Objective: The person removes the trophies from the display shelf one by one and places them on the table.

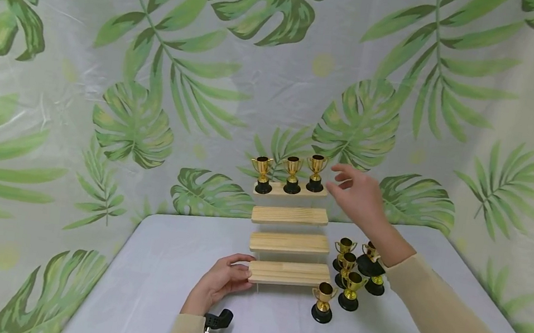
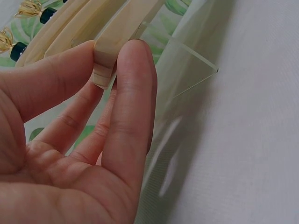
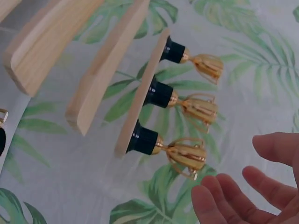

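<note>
My left hand [image 1: 220,283] rests on the tabletop [image 1: 153,298] at the left end of the stepped wooden stand [image 1: 289,242]. Its fingers [image 2: 128,98] and thumb pinch the end of the lowest step [image 1: 289,273]; in the left wrist view that step's rounded edge sits between my thumb and forefinger, with the stand's clear side panel [image 2: 187,84] just beyond.

My right hand [image 1: 356,195] hovers in the air just right of the top step [image 1: 290,191], fingers [image 3: 224,205] loosely spread and holding nothing. It is close to the rightmost trophy [image 1: 316,173] but apart from it, a gap showing between fingertips and cup. Three gold trophies on black bases stand in a row along that top step, the middle trophy [image 1: 293,174] and left trophy [image 1: 262,174] near its back edge.

The two steps between are bare wood. A cluster of trophies [image 1: 352,270] stands on the tabletop beside the stand's right end, under my right forearm [image 1: 448,331], the nearest trophy [image 1: 323,302] just off the lowest step's right corner. In front of the stand and to its left the tabletop lies open as far as its edges.
</note>
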